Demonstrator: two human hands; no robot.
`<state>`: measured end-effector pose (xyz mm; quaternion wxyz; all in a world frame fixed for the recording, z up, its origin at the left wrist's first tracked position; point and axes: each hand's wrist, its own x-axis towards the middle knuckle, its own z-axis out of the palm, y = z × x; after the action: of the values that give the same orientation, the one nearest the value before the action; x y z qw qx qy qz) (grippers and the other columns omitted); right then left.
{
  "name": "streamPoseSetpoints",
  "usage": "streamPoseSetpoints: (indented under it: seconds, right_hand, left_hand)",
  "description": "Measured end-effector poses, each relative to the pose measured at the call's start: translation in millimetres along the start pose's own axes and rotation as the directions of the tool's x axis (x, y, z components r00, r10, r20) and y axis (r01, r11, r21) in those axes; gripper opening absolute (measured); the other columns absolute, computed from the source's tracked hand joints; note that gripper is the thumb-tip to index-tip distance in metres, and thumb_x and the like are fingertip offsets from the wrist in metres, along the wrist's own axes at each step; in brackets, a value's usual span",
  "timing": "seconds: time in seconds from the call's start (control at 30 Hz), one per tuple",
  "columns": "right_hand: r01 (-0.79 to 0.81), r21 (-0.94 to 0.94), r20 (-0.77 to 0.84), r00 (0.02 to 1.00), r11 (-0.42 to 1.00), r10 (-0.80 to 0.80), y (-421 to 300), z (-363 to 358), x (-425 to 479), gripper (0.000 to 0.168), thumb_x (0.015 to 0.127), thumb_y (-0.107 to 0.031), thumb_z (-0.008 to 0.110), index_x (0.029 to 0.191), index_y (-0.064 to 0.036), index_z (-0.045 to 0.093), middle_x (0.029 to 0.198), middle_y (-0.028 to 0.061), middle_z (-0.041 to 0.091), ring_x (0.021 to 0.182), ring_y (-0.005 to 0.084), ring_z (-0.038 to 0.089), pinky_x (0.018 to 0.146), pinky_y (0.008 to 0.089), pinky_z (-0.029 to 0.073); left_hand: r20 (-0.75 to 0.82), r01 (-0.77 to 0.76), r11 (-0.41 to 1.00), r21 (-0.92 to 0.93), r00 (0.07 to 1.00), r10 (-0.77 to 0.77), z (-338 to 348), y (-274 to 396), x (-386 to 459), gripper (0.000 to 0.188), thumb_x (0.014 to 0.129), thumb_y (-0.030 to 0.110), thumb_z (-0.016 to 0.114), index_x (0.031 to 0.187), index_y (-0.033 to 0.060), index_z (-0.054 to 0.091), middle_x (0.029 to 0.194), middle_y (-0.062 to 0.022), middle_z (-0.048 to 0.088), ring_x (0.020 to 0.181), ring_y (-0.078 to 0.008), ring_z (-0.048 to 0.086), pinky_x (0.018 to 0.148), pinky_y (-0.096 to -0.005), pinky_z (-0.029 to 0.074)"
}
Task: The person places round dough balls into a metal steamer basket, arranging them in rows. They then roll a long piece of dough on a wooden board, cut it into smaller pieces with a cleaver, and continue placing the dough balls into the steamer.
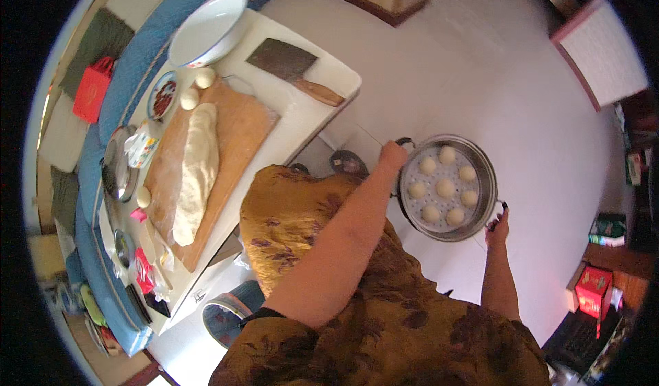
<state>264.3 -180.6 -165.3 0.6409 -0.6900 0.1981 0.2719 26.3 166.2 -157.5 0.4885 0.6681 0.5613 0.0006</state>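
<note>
A round metal steamer (488,188) hangs over the floor in front of my body. My left hand (395,154) grips its handle on the near left. On the opposite side my right hand (498,230) holds the other dark handle. Several round pale dough balls (445,188) sit spaced apart on the perforated base inside. To my left, a long thick roll of dough (197,172) lies along a wooden board (239,128) on the white table (329,80). Two more dough balls (205,77) rest by the board's far end, and another (143,197) lies at its side.
A cleaver (283,59) lies on the table near a large white enamel basin (211,31). Beside the board stand a plate of dark red pieces (163,95), a tissue pack (142,146) and a metal lid (121,164). A stool (226,314) is close to my left side.
</note>
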Motion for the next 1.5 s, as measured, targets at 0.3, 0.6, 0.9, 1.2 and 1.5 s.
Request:
streamPoseSetpoints:
  seconds: [0.3, 0.6, 0.9, 1.2, 1.5]
  right_hand:
    - [0.259, -0.680, -0.322, 0.735, 0.686, -0.596, -1, -23, 40, 0.077, 0.071, -0.062, 0.062, 0.109, 0.004, 0.054, 0.083, 0.0152, 0.061, 0.072, 0.0284, 0.060, 0.061, 0.0391, 0.049]
    - [0.713, -0.650, 0.215, 0.504, 0.263, -0.836, -29, 69, -48, 0.069, 0.074, -0.047, 0.066, 0.119, 0.002, 0.048, 0.118, 0.0236, 0.049, 0.113, 0.0374, 0.043, 0.097, 0.0447, 0.033]
    - [0.995, -0.100, 0.772, 0.073, -0.007, -0.631, -18, 196, -195, 0.052, 0.085, -0.026, 0.060, 0.125, 0.003, 0.043, 0.123, 0.0201, 0.048, 0.110, 0.0297, 0.048, 0.095, 0.0380, 0.037]
    - [0.875, 0.315, 0.943, -0.244, 0.368, -0.226, 6, 294, -366, 0.042, 0.085, -0.011, 0.058, 0.124, -0.001, 0.045, 0.116, 0.0099, 0.053, 0.090, 0.0145, 0.053, 0.082, 0.0286, 0.044]
    - [0.891, 0.145, 0.989, -0.147, 0.431, -0.029, 20, 321, -391, 0.040, 0.086, -0.008, 0.057, 0.123, -0.003, 0.046, 0.114, 0.0077, 0.053, 0.086, 0.0102, 0.051, 0.080, 0.0254, 0.043]
  left_hand:
    - [-0.086, -0.063, 0.984, 0.169, 0.993, 0.079, 3, 4, 10, 0.035, 0.079, 0.021, 0.051, 0.100, -0.0056, 0.057, 0.105, -0.0259, 0.058, 0.100, -0.0383, 0.056, 0.086, -0.0439, 0.045]
    - [-0.434, -0.426, 0.904, -0.025, 0.819, 0.374, -53, 40, -63, 0.032, 0.082, 0.021, 0.051, 0.099, -0.0045, 0.060, 0.104, -0.0236, 0.058, 0.100, -0.0365, 0.054, 0.089, -0.0453, 0.041]
    - [-0.679, -0.641, 0.715, -0.280, 0.659, 0.324, -252, -26, -315, 0.034, 0.089, 0.012, 0.053, 0.120, -0.0005, 0.048, 0.103, -0.0078, 0.059, 0.094, -0.0126, 0.055, 0.083, -0.0277, 0.046]
    - [-0.806, -0.534, 0.604, -0.592, 0.399, -0.437, -323, -253, -480, 0.029, 0.089, 0.019, 0.054, 0.110, -0.0006, 0.053, 0.090, -0.0055, 0.060, 0.071, -0.0137, 0.061, 0.059, -0.0239, 0.048]
    - [-0.643, -0.788, -0.096, -0.608, 0.559, -0.524, -491, -363, -433, 0.032, 0.090, 0.029, 0.050, 0.097, -0.0016, 0.052, 0.093, -0.0162, 0.062, 0.082, -0.0282, 0.062, 0.074, -0.0374, 0.053]
